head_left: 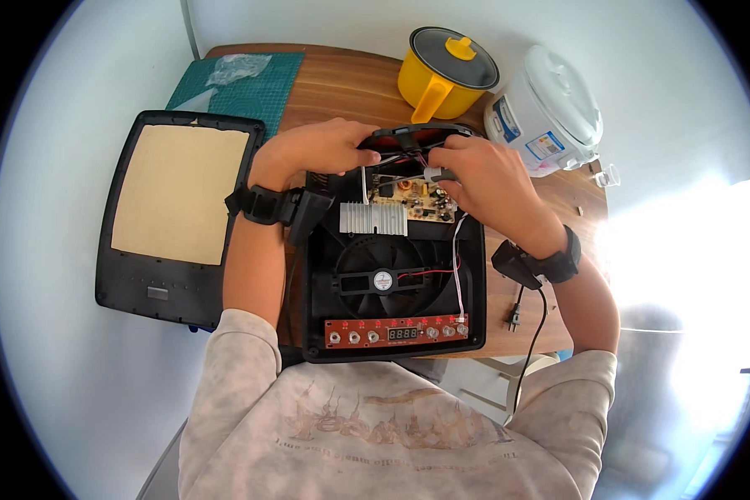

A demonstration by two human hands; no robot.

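Open black housing (312, 275) on the wooden table (342, 87), long axis running away from me, red control board (404, 333) nearest, my right hand (485, 173) gripping a slim-shafted tool (432, 174) pointing left, my left hand (325, 146) by the far rim (417, 131), its hold I cannot tell.

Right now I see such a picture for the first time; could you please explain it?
There is no robot: a person works bare-handed, seen from above by a fisheye camera worn on the head, which bends straight edges. On the brown wooden table lies an open black plastic housing with a black fan, silver ribbed metal block and red control strip. The right hand seems to hold a slim, pale-handled tool over a tan circuit board; the left hand is at a raised black curved part. Beyond stand a yellow pot and a white lidded cooker.
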